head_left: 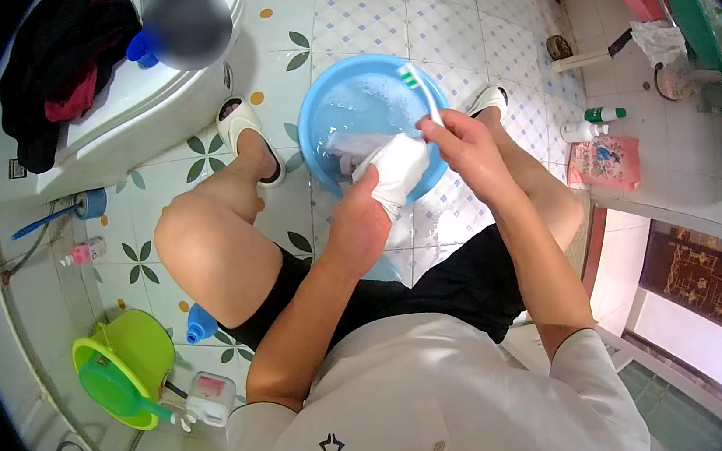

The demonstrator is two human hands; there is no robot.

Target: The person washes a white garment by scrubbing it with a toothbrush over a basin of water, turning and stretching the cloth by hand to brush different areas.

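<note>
Between my feet stands a round blue basin (309, 130) holding sudsy water. My left hand (363, 223) grips a white cloth (401, 168) over the basin's near side; part of the cloth hangs toward the water. In my right hand (468, 153) is a toothbrush (424, 95) with a white handle and green-and-white bristles. Its head points up and away from me, above the basin's right side. The brush is apart from the cloth, while my right fingers are close to the cloth's edge.
Dark and red clothes (68, 76) lie on a white fixture at the upper left. A lime-green bucket (149, 345) with a green dipper (112, 384) is at lower left, near a white jug (212, 397) and a blue bottle (200, 323). A pink bag (605, 164) sits right.
</note>
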